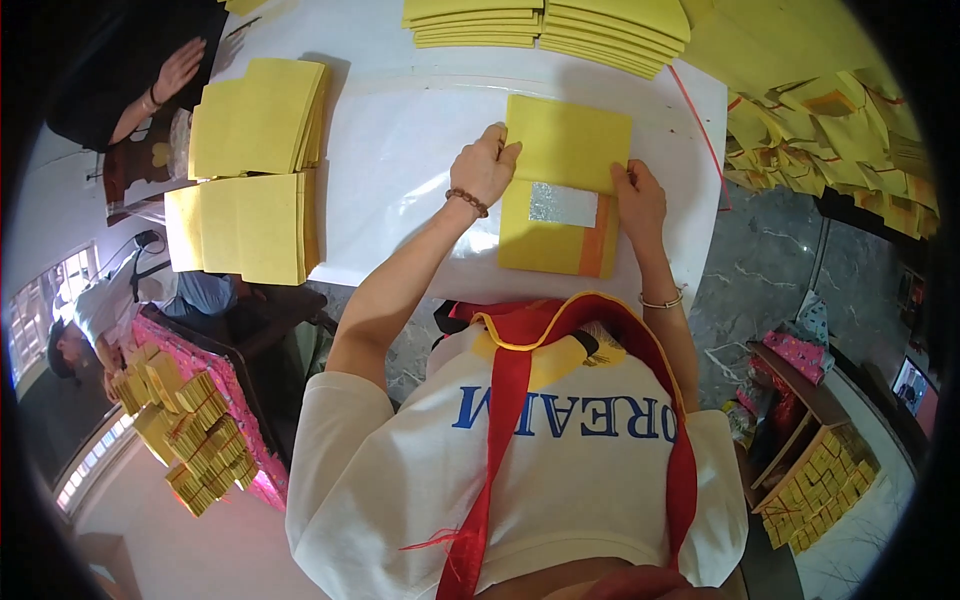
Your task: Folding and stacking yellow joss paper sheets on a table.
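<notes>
On the white table in front of me lies yellow paper [565, 135], its lower part bearing a silver foil patch [560, 203] and an orange strip [592, 250]. It looks folded or layered across the middle; how many sheets there are I cannot tell. My left hand [484, 168], with a beaded bracelet at the wrist, grips the paper's left edge between thumb and fingers. At the right edge, near the fold line, my right hand [641, 197] pinches the paper; a bangle circles that wrist. Some fingertips of both hands are hidden.
Stacks of yellow paper [255, 120] stand at the table's left, more stacks [600, 30] at the far edge. A red string [697, 115] lies at right, near heaped yellow paper [825, 140]. Another person's hand [178, 72] shows far left. Tied yellow bundles [190, 425] sit lower left.
</notes>
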